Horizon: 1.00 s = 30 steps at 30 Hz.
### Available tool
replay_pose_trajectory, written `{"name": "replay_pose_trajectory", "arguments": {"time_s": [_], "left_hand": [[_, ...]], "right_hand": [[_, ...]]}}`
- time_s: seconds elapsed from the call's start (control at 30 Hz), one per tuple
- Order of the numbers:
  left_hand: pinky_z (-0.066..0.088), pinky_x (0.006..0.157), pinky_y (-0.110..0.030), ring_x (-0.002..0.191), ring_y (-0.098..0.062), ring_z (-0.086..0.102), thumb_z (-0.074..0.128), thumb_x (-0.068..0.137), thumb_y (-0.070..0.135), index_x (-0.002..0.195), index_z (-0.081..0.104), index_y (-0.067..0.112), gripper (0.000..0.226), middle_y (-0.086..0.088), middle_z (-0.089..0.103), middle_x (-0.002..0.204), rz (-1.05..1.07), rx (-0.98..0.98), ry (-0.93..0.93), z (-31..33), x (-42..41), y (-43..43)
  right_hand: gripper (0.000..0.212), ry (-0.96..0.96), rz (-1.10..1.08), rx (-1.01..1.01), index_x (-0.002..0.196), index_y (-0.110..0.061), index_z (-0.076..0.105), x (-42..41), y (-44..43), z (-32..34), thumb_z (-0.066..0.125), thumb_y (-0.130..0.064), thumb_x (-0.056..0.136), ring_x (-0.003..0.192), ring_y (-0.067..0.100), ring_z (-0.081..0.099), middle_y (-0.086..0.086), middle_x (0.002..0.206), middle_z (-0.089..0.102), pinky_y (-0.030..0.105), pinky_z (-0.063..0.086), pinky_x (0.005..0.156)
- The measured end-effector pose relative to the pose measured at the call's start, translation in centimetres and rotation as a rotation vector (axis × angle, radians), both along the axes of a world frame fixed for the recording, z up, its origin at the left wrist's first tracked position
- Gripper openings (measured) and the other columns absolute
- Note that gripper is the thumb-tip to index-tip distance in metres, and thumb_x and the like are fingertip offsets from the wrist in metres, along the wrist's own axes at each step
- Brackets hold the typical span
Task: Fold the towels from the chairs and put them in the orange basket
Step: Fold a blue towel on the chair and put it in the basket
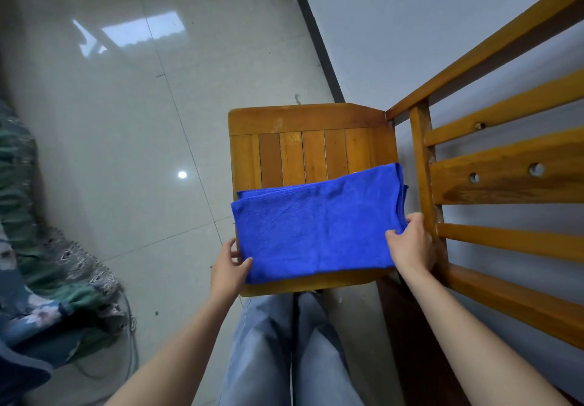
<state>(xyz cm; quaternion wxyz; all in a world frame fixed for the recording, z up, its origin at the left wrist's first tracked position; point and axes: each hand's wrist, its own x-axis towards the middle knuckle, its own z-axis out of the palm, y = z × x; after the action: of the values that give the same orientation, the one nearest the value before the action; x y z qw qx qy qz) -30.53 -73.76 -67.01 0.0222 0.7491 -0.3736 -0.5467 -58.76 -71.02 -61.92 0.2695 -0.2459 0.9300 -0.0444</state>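
A blue towel (pixel 316 225), folded into a wide rectangle of a few layers, lies flat on the near half of a wooden chair seat (pixel 313 149). My left hand (pixel 229 268) pinches the towel's near left corner, thumb on top. My right hand (pixel 410 244) grips the towel's right edge, fingers curled over the layers. No orange basket is in view.
A wooden slatted frame (pixel 505 181) rises close on the right of the chair. Patterned green and blue fabric (pixel 41 266) is bunched at the left, with a cable on the glossy tiled floor (pixel 126 121). My legs in light jeans (pixel 284 342) stand right before the chair.
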Motion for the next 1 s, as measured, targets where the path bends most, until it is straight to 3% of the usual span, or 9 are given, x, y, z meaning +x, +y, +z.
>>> {"name": "replay_pose_trajectory", "arguments": {"time_s": [0.13,0.27,0.43,0.53,0.7,0.77,0.87,0.93,1.0], "left_hand": [[0.030,0.107,-0.034,0.134,-0.025,0.033,0.045,0.093,0.010,0.141,0.037,0.009,0.048,-0.009,0.033,0.149,-0.579,-0.271,-0.203,-0.2,0.0,0.6],[0.017,0.113,-0.027,0.143,-0.018,0.019,0.035,0.096,0.007,0.144,0.030,0.013,0.049,-0.001,0.020,0.155,-0.851,-0.224,-0.160,-0.4,0.0,-0.9],[0.026,0.110,-0.030,0.136,-0.022,0.034,0.037,0.097,0.007,0.141,0.036,0.009,0.045,-0.008,0.037,0.148,-0.519,-0.022,0.086,-0.2,-0.1,-3.3],[0.028,0.109,-0.030,0.134,-0.020,0.036,0.038,0.100,0.022,0.139,0.040,0.009,0.041,-0.006,0.041,0.145,-0.368,0.032,0.178,0.4,-0.1,-4.1],[0.031,0.095,-0.027,0.109,-0.009,0.043,0.019,0.100,0.043,0.132,0.042,0.024,0.044,0.003,0.052,0.118,-0.079,0.099,0.375,1.6,-0.4,-5.4],[0.033,0.097,-0.031,0.109,-0.011,0.046,0.015,0.099,0.048,0.125,0.044,0.032,0.042,0.005,0.053,0.118,-0.018,0.119,0.398,1.3,-0.3,-5.5],[0.043,0.079,-0.024,0.101,-0.013,0.051,0.023,0.098,0.048,0.105,0.053,0.030,0.035,0.006,0.058,0.107,0.070,0.131,0.399,1.0,-0.2,-5.6],[0.044,0.067,-0.017,0.090,-0.010,0.054,0.041,0.097,0.037,0.113,0.052,0.024,0.023,0.001,0.058,0.109,0.104,0.090,0.345,1.0,-0.3,-5.4],[0.049,0.063,-0.016,0.084,-0.007,0.058,0.053,0.094,0.019,0.134,0.041,0.016,0.042,-0.005,0.058,0.114,0.168,0.021,0.291,0.8,-0.7,-4.9]], "right_hand": [[0.022,-0.024,0.086,-0.075,0.098,-0.014,0.040,3.0,-0.6,1.1,0.058,-0.012,0.086,0.081,0.024,0.054,0.012,0.103,0.060,0.031,0.039,0.065],[0.037,-0.197,0.257,-0.071,0.121,-0.016,0.045,8.8,-1.0,1.4,0.058,-0.016,0.086,0.100,0.035,0.059,0.009,0.113,0.063,0.033,0.041,0.071],[0.066,-0.537,0.175,-0.020,0.141,-0.017,0.033,13.5,-1.9,-1.2,0.061,-0.014,0.081,0.095,0.024,0.056,-0.003,0.089,0.056,0.038,0.044,0.091],[0.053,-0.595,0.144,-0.031,0.129,-0.016,0.050,14.2,-2.4,-2.1,0.063,-0.014,0.078,0.102,0.023,0.059,0.001,0.108,0.065,0.045,0.043,0.097],[0.042,-0.705,0.185,-0.134,0.119,-0.018,0.056,15.2,-2.7,-2.3,0.063,-0.012,0.078,0.094,0.020,0.061,-0.004,0.097,0.065,0.043,0.048,0.091],[0.047,-0.757,0.285,-0.056,0.125,-0.019,0.054,15.6,-2.5,-2.6,0.064,-0.018,0.080,0.093,0.016,0.057,-0.010,0.090,0.060,0.040,0.045,0.096],[0.037,-0.848,0.466,0.130,0.122,-0.013,0.060,15.3,-2.0,-3.1,0.058,-0.026,0.088,0.094,0.013,0.056,-0.002,0.091,0.062,0.027,0.042,0.092],[0.029,-0.705,0.533,0.085,0.109,-0.008,0.067,14.7,-1.5,-3.4,0.051,-0.026,0.093,0.102,0.022,0.057,0.010,0.100,0.065,0.030,0.042,0.087],[0.033,-0.339,0.595,-0.043,0.110,-0.008,0.067,13.5,-0.6,-3.7,0.043,-0.025,0.093,0.104,0.029,0.057,0.012,0.105,0.064,0.035,0.046,0.085]]}}
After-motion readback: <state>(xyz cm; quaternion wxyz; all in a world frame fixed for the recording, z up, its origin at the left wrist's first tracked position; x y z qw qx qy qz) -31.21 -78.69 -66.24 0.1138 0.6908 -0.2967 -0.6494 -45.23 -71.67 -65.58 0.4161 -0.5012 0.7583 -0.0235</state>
